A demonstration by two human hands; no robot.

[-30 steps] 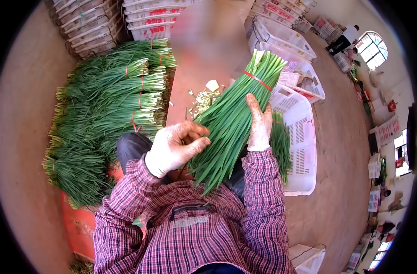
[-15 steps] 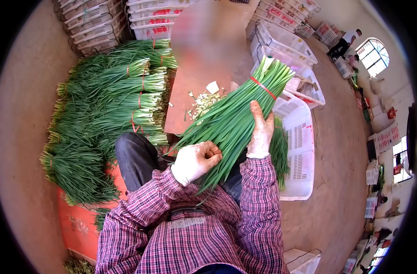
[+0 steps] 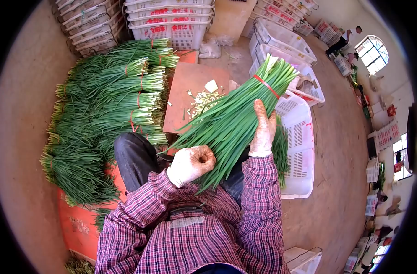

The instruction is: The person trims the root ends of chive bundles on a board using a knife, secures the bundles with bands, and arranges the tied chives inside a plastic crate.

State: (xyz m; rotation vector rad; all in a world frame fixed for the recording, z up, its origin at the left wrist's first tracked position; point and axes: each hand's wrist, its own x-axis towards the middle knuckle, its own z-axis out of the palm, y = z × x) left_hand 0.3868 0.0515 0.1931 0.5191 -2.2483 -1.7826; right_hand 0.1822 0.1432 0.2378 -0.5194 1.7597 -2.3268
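Observation:
A big bunch of long green stalks point(image 3: 231, 118) with pale cut ends and a red band point(image 3: 266, 86) lies slanted over my lap, cut ends to the upper right. My right hand point(image 3: 262, 130), in a thin stained glove, holds the bunch below the band, its thumb and fingertips showing on top. My left hand point(image 3: 191, 164), gloved too, is closed in a pinch at the bunch's lower left edge among the leaf tips. What it pinches is too small to make out.
Banded bunches point(image 3: 103, 109) are piled at the left. Pale trimmings point(image 3: 204, 104) lie on a reddish board point(image 3: 183, 84) ahead. A white crate point(image 3: 299, 150) with more greens is at the right. Stacked crates point(image 3: 167, 23) stand behind. A person point(image 3: 343, 41) is far off.
Over the last second the bunch has tilted further right and come slightly lower. My left hand has moved right and down to its edge, its fingers closing.

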